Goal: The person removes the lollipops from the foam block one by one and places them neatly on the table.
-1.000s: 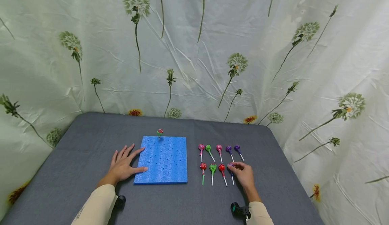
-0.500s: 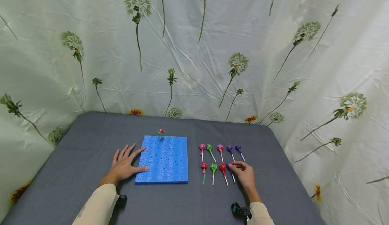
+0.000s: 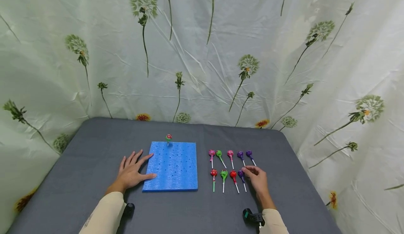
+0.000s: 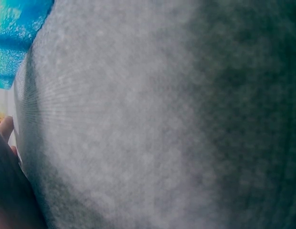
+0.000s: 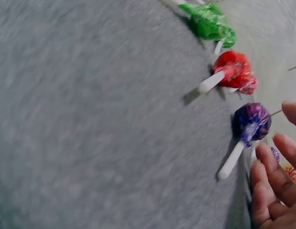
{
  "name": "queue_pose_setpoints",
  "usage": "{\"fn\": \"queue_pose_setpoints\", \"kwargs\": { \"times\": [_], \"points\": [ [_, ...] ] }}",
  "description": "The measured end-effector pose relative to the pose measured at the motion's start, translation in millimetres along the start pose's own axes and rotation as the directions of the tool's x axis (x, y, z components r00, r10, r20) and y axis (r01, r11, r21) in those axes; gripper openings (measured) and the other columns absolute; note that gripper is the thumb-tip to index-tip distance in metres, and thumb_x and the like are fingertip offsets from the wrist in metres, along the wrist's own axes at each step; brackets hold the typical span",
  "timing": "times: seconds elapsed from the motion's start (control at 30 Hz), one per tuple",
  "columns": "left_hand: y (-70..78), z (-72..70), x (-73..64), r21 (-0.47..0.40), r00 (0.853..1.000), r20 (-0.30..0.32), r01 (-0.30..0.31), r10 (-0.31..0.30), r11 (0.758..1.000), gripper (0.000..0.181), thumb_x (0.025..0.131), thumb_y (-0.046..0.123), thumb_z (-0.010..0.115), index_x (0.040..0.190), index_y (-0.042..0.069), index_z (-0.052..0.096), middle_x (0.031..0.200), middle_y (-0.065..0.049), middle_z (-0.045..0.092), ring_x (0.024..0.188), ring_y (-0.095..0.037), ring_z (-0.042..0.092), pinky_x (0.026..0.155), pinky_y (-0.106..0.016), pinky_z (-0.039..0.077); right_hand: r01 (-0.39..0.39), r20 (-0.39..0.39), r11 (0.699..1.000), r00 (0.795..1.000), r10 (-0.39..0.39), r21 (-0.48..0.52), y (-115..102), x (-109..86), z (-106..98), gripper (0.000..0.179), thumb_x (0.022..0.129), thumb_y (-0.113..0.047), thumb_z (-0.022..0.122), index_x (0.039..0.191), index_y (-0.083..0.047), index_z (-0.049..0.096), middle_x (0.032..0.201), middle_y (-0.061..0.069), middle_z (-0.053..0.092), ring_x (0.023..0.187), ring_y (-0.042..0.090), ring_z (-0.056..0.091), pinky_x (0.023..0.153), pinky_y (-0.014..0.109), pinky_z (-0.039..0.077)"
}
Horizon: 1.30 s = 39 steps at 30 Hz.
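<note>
My left hand (image 3: 130, 174) rests spread on the left edge of a blue foam board (image 3: 175, 172) dotted with small holes. At the board's back edge a red-and-green lollipop (image 3: 168, 136) stands upright. To the right, my right hand (image 3: 258, 183) is beside the head of a purple lollipop (image 3: 241, 173) lying on the cloth. In the right wrist view, the thumb and loosely bent fingers (image 5: 277, 179) sit just right of that lollipop, apparently without gripping it. The left wrist view shows mostly blurred cloth and a corner of the board (image 4: 16, 28).
Left of the purple lollipop lie a red one (image 3: 233, 174), a green one (image 3: 224, 175) and another red one (image 3: 213, 173). Behind them is a second row of pink, green and purple lollipops (image 3: 240, 154). A flowered curtain (image 3: 202, 69) hangs behind the grey table (image 3: 221, 213).
My right fingertips have drawn slightly right, off the purple lollipop's head, which now shows more fully. My left hand stays on the board. The whole head view has shifted a little.
</note>
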<state>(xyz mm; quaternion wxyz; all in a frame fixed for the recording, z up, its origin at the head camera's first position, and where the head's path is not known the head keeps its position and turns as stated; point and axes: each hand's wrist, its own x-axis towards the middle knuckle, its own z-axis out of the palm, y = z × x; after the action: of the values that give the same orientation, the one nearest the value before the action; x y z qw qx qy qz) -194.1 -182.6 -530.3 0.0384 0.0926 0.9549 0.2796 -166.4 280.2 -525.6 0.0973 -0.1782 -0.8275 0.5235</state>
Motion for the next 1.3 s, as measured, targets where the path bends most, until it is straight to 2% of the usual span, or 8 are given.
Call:
{"fn": "queue_pose_setpoints", "kwargs": {
  "times": [0.23,0.43,0.57,0.73,0.93,1.03,1.3],
  "points": [
    [0.7,1.8,0.0,0.004,1.0,0.002,0.004,-0.004,1.0,0.092,0.072,0.065,0.071,0.145,0.018,0.041,0.153,-0.027,0.023,0.14,-0.05,0.008,0.11,-0.066,-0.004,0.035,-0.034,0.999,0.999,-0.035,0.021,-15.2,-0.4,1.5,0.031,0.086,-0.014,0.073,0.109,0.003,0.064,0.104,0.015,0.064,0.086,0.013,0.055,0.069,0.019,0.045],
    [-1.3,1.7,1.2,-0.002,1.0,-0.003,-0.007,0.007,1.0,0.093,0.072,0.065,0.071,0.145,0.018,0.041,0.153,-0.027,0.023,0.14,-0.05,0.008,0.11,-0.065,-0.005,0.064,0.007,0.998,0.998,-0.064,-0.022,-33.1,1.0,14.6,0.033,0.086,-0.014,0.073,0.113,0.001,0.063,0.109,0.018,0.063,0.091,0.019,0.054,0.073,0.021,0.046],
    [-0.3,-0.2,2.0,-0.003,1.0,0.003,0.002,-0.002,1.0,0.093,0.072,0.065,0.071,0.146,0.017,0.04,0.153,-0.027,0.021,0.141,-0.05,0.006,0.11,-0.064,-0.007,0.123,0.023,0.992,0.992,-0.123,-0.02,-48.0,7.4,29.6,0.031,0.084,-0.012,0.076,0.11,0.001,0.065,0.106,0.017,0.064,0.092,0.022,0.054,0.073,0.026,0.044],
    [0.4,-0.2,1.6,-0.004,1.0,0.016,0.01,-0.01,1.0,0.093,0.072,0.065,0.071,0.146,0.017,0.04,0.153,-0.027,0.021,0.141,-0.05,0.006,0.11,-0.064,-0.007,0.195,0.044,0.98,0.979,-0.197,0.041,-66.1,14.2,50.3,0.029,0.082,-0.009,0.077,0.107,0.002,0.066,0.102,0.019,0.066,0.088,0.021,0.056,0.071,0.024,0.045],
    [-2.6,2.9,2.7,-0.012,1.0,0.013,-0.003,0.003,1.0,0.093,0.072,0.066,0.07,0.146,0.019,0.04,0.154,-0.026,0.021,0.141,-0.05,0.006,0.11,-0.064,-0.007,0.275,0.087,0.959,0.956,-0.281,0.074,-76.3,13.4,80.7,0.033,0.082,-0.015,0.078,0.106,0.004,0.066,0.105,0.021,0.065,0.092,0.028,0.059,0.074,0.029,0.047],
    [-2.6,3.4,2.4,-0.023,1.0,0.011,-0.011,0.011,1.0,0.093,0.072,0.066,0.07,0.146,0.02,0.04,0.154,-0.026,0.022,0.141,-0.049,0.007,0.11,-0.064,-0.006,0.291,0.122,0.952,0.946,-0.301,0.095,-80.9,11.4,94.4,0.034,0.082,-0.016,0.078,0.107,0.004,0.066,0.107,0.022,0.065,0.093,0.03,0.058,0.076,0.033,0.047],
    [-2.7,2.5,1.5,-0.028,1.0,0.01,-0.004,0.005,1.0,0.093,0.071,0.066,0.071,0.146,0.02,0.041,0.154,-0.025,0.022,0.141,-0.049,0.007,0.11,-0.064,-0.006,0.305,0.17,0.943,0.93,-0.325,0.135,-94.2,6.7,130.2,0.036,0.083,-0.019,0.077,0.11,0.002,0.065,0.106,0.016,0.065,0.092,0.028,0.057,0.073,0.03,0.047]
  ]
}}
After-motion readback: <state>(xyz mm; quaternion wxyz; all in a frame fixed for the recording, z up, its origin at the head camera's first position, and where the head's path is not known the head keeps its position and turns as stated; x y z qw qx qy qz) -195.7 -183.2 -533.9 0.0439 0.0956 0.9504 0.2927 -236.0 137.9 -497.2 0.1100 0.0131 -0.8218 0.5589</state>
